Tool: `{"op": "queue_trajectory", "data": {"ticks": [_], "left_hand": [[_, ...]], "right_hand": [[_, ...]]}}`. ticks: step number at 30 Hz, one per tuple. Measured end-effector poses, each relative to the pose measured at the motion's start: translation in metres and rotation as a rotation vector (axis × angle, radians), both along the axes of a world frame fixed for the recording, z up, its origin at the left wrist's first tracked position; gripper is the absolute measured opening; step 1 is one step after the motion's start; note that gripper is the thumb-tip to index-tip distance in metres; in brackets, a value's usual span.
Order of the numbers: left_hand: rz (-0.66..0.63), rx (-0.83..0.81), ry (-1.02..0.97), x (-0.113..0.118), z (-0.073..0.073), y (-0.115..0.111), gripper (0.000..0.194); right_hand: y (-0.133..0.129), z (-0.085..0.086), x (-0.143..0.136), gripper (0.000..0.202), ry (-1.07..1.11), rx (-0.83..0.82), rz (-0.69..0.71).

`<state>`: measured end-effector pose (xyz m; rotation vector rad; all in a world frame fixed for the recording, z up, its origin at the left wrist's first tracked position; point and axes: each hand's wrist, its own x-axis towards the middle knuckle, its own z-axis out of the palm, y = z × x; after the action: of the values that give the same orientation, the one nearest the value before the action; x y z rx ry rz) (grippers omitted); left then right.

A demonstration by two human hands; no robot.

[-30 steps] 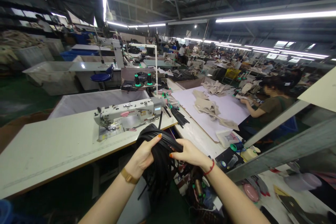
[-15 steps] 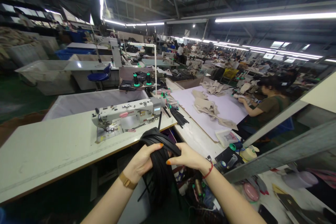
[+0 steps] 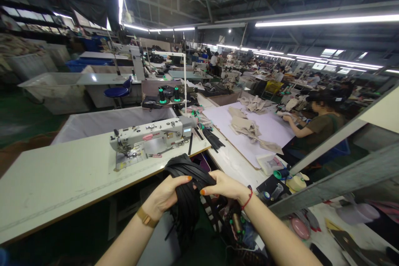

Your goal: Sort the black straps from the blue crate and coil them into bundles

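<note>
A thick bundle of black straps [image 3: 187,208] hangs in front of me, just off the front edge of the sewing table. My left hand [image 3: 170,191] is wrapped round its left side, thumb on top; a gold watch is on that wrist. On the right, my right hand [image 3: 220,183] grips the upper strands between thumb and fingers, with a red string on the wrist. The strands loop over between both hands and dangle below. A white sewing machine [image 3: 152,135] stands on the table beyond, with pink-handled snips [image 3: 155,156] beside its needle area.
The pale sewing table [image 3: 62,174] reaches left. Beige fabric pieces [image 3: 246,126] and black strips [image 3: 213,139] lie on the surfaces to the right. A seated person [image 3: 324,124] works there. A metal beam [image 3: 336,174] slants across the right, near thread spools [image 3: 282,173].
My left hand has shifted slightly left and my right hand is a touch lower. The hanging straps have swung left, and some strands now dangle separately under my right hand.
</note>
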<state>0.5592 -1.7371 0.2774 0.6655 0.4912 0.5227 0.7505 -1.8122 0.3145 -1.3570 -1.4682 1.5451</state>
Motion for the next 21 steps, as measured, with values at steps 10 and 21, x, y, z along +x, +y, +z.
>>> {"op": "queue_trajectory", "data": {"ticks": [10, 21], "left_hand": [[0.009, 0.003, -0.005, 0.003, -0.008, 0.003, 0.015], [0.133, 0.076, 0.038, 0.008, -0.008, -0.008, 0.023]], "right_hand": [[-0.001, -0.009, -0.012, 0.035, 0.088, -0.048, -0.074], [-0.006, -0.041, -0.022, 0.027, -0.020, -0.053, -0.132]]}}
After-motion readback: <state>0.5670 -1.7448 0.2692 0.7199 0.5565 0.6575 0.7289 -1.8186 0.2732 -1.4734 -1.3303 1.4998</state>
